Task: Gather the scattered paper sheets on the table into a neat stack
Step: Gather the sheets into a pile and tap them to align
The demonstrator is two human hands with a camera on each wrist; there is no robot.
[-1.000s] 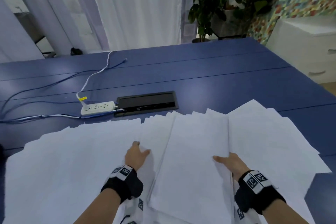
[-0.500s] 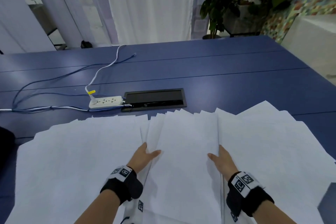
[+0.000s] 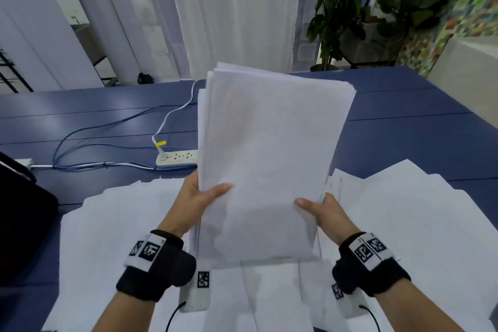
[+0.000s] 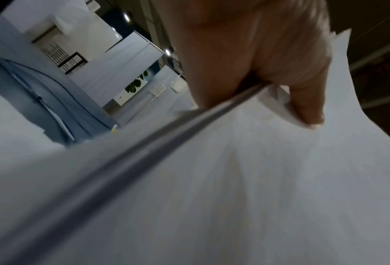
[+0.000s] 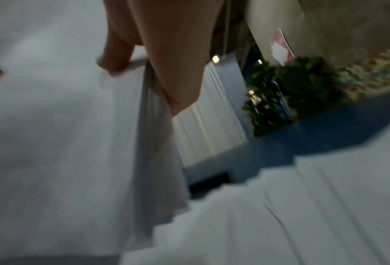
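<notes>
A thick bundle of white paper sheets (image 3: 272, 159) stands lifted and tilted above the blue table (image 3: 404, 143). My left hand (image 3: 200, 197) grips its left edge, thumb on the front face and fingers behind. My right hand (image 3: 320, 210) grips the right edge the same way. The left wrist view shows the bundle (image 4: 234, 179) pinched under my thumb; the right wrist view shows its edge (image 5: 153, 161) beside my fingers. More loose sheets (image 3: 404, 237) lie fanned over the table on both sides, also at the left (image 3: 113, 237).
A white power strip (image 3: 177, 158) with blue and white cables (image 3: 89, 143) lies behind the papers at the left. A black object (image 3: 21, 213) sits at the table's left edge. Curtains and potted plants (image 3: 363, 8) stand beyond the far edge.
Both hands have closed on the middle pile from its sides and raised it off the table, tilting it upright; earlier they lay flat on the sheets.
</notes>
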